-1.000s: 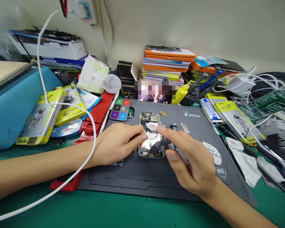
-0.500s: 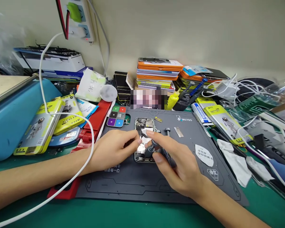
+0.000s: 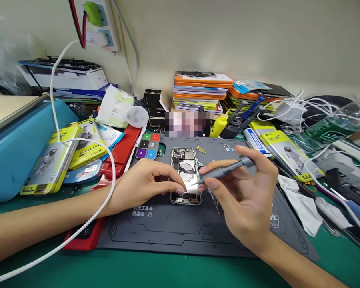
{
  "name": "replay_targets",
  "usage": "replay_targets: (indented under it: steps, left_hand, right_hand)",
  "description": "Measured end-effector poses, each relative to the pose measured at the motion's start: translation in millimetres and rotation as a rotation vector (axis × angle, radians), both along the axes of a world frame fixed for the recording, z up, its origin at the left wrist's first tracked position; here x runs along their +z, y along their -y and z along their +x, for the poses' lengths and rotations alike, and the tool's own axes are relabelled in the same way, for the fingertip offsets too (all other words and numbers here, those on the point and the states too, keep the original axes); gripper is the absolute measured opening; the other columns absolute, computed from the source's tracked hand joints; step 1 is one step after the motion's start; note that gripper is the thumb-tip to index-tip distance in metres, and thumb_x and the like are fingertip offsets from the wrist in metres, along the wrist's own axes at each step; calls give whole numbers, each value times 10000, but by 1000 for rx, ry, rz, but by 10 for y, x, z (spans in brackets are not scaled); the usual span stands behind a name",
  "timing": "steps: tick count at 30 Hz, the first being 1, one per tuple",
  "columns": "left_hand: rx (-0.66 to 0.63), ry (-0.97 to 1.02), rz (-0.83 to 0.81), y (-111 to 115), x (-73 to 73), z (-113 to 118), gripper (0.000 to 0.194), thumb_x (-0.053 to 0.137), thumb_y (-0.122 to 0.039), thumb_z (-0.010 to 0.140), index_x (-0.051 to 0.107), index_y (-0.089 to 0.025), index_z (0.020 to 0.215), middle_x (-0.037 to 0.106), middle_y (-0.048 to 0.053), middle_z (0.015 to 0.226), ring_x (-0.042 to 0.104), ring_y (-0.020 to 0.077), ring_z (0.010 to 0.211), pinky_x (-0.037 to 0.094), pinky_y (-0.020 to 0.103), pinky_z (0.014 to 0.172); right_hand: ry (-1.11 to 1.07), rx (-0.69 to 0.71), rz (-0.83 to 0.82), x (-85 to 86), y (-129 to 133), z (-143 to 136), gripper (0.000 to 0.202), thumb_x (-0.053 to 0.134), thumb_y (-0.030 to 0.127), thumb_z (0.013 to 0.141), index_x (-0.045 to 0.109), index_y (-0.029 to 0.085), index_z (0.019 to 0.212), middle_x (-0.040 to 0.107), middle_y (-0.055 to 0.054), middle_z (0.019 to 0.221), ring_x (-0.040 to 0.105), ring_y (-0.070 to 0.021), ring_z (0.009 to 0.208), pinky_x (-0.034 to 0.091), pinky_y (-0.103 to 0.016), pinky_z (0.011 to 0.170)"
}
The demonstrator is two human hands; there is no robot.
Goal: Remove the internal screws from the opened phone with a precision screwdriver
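Note:
An opened smartphone (image 3: 187, 164) lies on the dark grey work mat (image 3: 174, 232), its inner parts and a round coil exposed. My right hand (image 3: 249, 196) grips a grey precision screwdriver (image 3: 220, 171) at a slant, its thin tip pointing left over the phone's lower half. From the left, my left hand (image 3: 153, 180) reaches to the phone with thumb and forefinger pinched at its lower part. What sits between those fingertips, if anything, is too small to make out. Beneath my right hand, a thin pointed tool (image 3: 215, 202) is partly hidden.
A tray of coloured squares (image 3: 148, 146) stands at the mat's upper left. Behind are stacked orange boxes (image 3: 202, 83), a yellow bottle (image 3: 218, 125) and a tool holder (image 3: 232, 130). Battery packs (image 3: 291, 154) lie on both sides. A white cable (image 3: 113, 176) loops over my left forearm.
My right hand has risen and moved right, and the screwdriver has swung from steep to a low slant. My left fingertips have shifted slightly right and down. More of the phone's inside shows.

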State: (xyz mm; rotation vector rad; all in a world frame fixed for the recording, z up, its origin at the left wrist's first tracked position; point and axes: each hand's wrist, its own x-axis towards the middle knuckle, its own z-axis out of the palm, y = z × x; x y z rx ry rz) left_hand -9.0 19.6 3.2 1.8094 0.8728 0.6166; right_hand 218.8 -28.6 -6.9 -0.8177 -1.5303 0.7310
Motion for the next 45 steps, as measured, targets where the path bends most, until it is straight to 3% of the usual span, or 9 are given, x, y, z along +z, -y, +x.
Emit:
replay_targets:
  steps: [3,8,22,30,45]
  left_hand:
    - [-34,-2,-48,2,-6,-6,104,759,-256,975,855,-226,946,817,-64,852,696,81,730,522,134,704]
    - [-50,-1,-56,-5,-11,-22,122,758,-290,978,867,-235,980,822,-58,850,683,83,687,526,139,667]
    - [-103,4,20,6,9,-43,138,727,-268,1005,849,-210,982,833,-12,910,742,119,780,558,171,751]
    - [-96,24,19,13,12,-40,137,740,-242,997,861,-186,969,836,4,893,740,112,745,567,169,741]
    - [-70,25,69,16,29,5,130,739,-250,992,852,-189,1006,835,5,916,751,131,792,569,180,742]
  right_hand:
    - [-80,45,-96,15,-10,-12,540,662,74,1009,422,347,1410,761,-3,1061,756,-148,831,719,-328,738]
    - [-49,84,-124,-13,8,-22,538,660,76,1012,412,357,1398,757,1,1079,768,-149,834,718,-352,773]
    - [-62,103,-204,25,-65,-1,449,638,193,1052,403,357,1397,756,-29,1037,808,-194,756,755,-389,717]
    - [-57,111,-177,26,-26,-11,453,656,177,1039,430,361,1385,759,-28,1033,814,-204,843,752,-371,734]
    - [-89,102,-185,13,-93,3,446,650,182,1035,446,380,1379,776,-22,1024,798,-215,804,746,-402,698]
